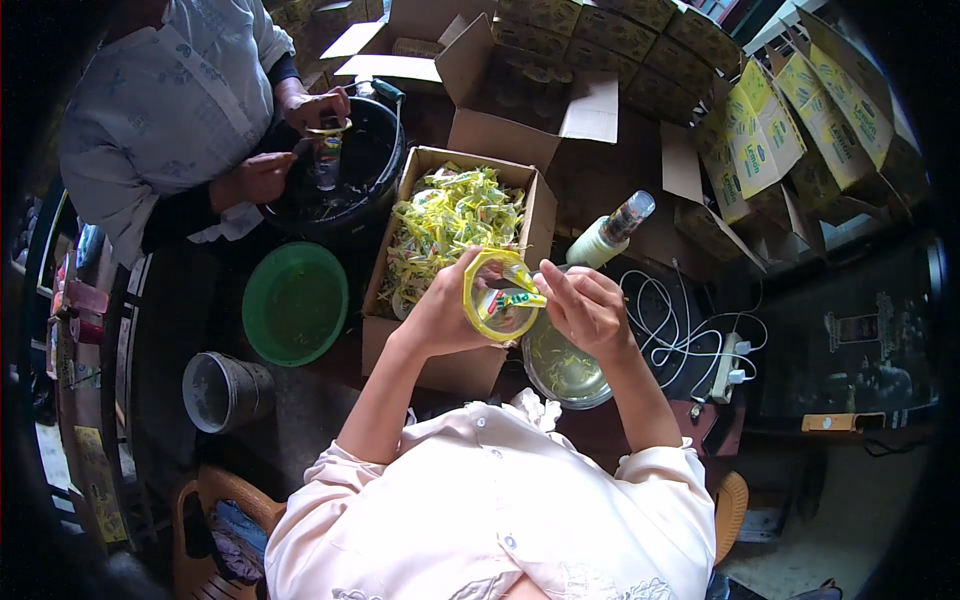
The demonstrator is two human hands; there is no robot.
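Note:
My left hand [443,312] is wrapped round a clear, round cup-like container with a yellow rim [490,330], its mouth facing up at me. Across the mouth lies a small printed yellow-green wrapper [521,299]. At the rim's right side, my right hand [592,308] has its fingers pinched together; what is between them is too small to make out. Below both hands stands a see-through bowl [570,385] with thin yellow scraps in it. Beyond the left hand, a cardboard box [540,215] is heaped with yellow and white wrapped pieces [455,210].
A bottle [600,240] stands beyond the bowl, near white cables [670,330] and a power strip [728,370]. At left are a green basin [295,305], a grey bucket [225,392] and a co-worker [175,110] over a black bucket [385,165]. Yellow cartons [755,130] stand behind.

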